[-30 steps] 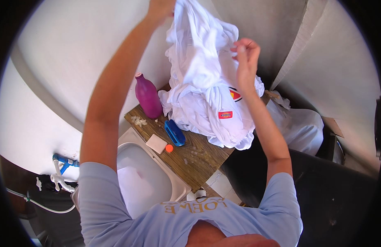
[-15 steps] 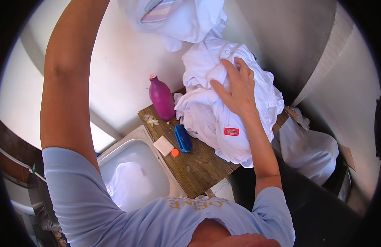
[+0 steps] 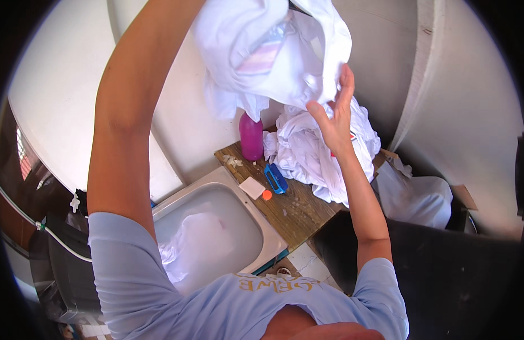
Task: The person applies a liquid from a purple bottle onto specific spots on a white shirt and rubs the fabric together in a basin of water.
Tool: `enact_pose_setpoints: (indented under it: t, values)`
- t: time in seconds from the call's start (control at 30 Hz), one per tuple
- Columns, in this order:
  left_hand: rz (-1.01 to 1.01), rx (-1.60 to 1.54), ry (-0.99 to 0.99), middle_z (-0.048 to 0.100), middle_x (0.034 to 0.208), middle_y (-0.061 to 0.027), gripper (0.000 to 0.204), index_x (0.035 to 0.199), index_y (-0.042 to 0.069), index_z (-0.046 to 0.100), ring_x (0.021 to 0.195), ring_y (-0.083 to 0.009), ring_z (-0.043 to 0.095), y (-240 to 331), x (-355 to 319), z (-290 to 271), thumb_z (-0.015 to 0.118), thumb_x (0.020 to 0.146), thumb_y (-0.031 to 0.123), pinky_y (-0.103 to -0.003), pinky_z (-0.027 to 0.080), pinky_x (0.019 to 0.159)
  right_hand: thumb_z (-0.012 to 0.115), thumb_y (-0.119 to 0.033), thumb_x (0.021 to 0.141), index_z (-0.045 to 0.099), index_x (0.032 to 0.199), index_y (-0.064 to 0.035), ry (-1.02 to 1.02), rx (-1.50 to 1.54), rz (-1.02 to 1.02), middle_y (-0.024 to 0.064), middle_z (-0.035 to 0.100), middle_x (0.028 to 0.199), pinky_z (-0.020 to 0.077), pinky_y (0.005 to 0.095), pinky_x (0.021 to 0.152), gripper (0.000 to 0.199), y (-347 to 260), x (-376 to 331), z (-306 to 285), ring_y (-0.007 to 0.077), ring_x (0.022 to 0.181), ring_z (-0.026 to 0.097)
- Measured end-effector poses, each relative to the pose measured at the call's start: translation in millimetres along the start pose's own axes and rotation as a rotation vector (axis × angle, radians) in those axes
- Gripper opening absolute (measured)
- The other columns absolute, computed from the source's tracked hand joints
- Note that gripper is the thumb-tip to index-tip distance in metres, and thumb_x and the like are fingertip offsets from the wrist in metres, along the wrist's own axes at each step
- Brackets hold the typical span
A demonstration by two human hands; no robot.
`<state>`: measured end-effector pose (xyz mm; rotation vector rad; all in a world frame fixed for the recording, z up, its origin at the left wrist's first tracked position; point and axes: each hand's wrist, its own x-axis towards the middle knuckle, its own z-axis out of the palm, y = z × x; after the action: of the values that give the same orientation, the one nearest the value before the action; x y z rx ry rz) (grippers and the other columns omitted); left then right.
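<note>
A white garment (image 3: 284, 62) with a pastel striped patch hangs loosely at the top of the view. My left arm reaches up beside it, and the left hand lies beyond the upper edge, out of sight. My right hand (image 3: 334, 124) is at the garment's lower right edge, thumb and fingers apart, with the fingertips touching or very near the cloth. Behind that hand, a heap of white clothes (image 3: 307, 150) rests on a wooden board (image 3: 296, 218).
Left of the heap stand a magenta bottle (image 3: 251, 139), a blue scrub brush (image 3: 276, 178), a pale soap bar (image 3: 252, 188) and an orange cap (image 3: 267, 195). A basin (image 3: 262, 226) of cloudy water holds white cloth (image 3: 199, 241). A white bag (image 3: 418, 195) sits at right.
The hanging garment has come lower and to the right. My right hand has lifted off the heap and moved up to the garment's edge. The view has shifted slightly.
</note>
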<state>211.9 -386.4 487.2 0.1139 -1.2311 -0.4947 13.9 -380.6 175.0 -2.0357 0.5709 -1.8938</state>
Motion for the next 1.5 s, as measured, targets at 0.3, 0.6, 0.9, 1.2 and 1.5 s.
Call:
enact_pose_setpoints:
  t: [0.3, 0.6, 0.9, 1.2, 1.5]
  values:
    - [-0.125, -0.05, -0.071, 0.057, 0.114, -0.0192, 0.041, 0.122, -0.002, 0.046, 0.102, -0.0298, 0.058, 88, -53, -60, 0.047, 0.098, 0.031, -0.042, 0.052, 0.084, 0.061, -0.006, 0.088, 0.06, 0.107, -0.0015, 0.423, 0.369, 0.164, 0.0062, 0.065, 0.096, 0.0499, 0.0247, 0.076, 0.02, -96, 37, -120, 0.0129, 0.087, 0.061]
    - [-0.439, 0.057, -0.213, 0.063, 0.101, -0.0147, 0.043, 0.115, 0.0, 0.052, 0.089, -0.0224, 0.064, 156, -189, -34, 0.052, 0.095, 0.038, -0.038, 0.054, 0.077, 0.06, -0.01, 0.087, 0.058, 0.114, 0.0005, 0.427, 0.133, 0.129, 0.0114, 0.063, 0.102, 0.048, 0.0317, 0.085, 0.029, -231, 55, -204, 0.0205, 0.095, 0.06]
    - [-0.434, 0.434, -0.357, 0.068, 0.093, -0.0104, 0.035, 0.103, -0.001, 0.062, 0.08, -0.0185, 0.066, 174, -223, -18, 0.062, 0.089, 0.031, -0.03, 0.055, 0.07, 0.049, -0.022, 0.094, 0.05, 0.115, -0.0017, 0.5, 0.052, 0.219, 0.0151, 0.061, 0.098, 0.0536, 0.0394, 0.071, 0.029, -294, 70, -272, 0.0243, 0.082, 0.062]
    - [-0.711, 0.386, -0.399, 0.065, 0.088, -0.003, 0.033, 0.106, 0.005, 0.063, 0.073, -0.0086, 0.062, 97, -315, -41, 0.065, 0.088, 0.033, -0.022, 0.049, 0.065, 0.063, -0.025, 0.088, 0.055, 0.108, -0.0004, 0.204, -0.086, 0.483, 0.0065, 0.058, 0.083, 0.0523, 0.0327, 0.068, 0.033, -313, 54, -337, 0.0177, 0.073, 0.058]
    - [-1.153, -0.293, -0.422, 0.062, 0.11, -0.0137, 0.054, 0.119, -0.004, 0.053, 0.101, -0.0183, 0.059, 40, -604, 123, 0.067, 0.086, 0.036, -0.028, 0.044, 0.088, 0.05, -0.015, 0.088, 0.056, 0.108, -0.0025, 0.194, -0.169, 0.54, 0.0084, 0.057, 0.085, 0.0519, 0.0334, 0.06, 0.024, -287, -17, -280, 0.0194, 0.071, 0.057]
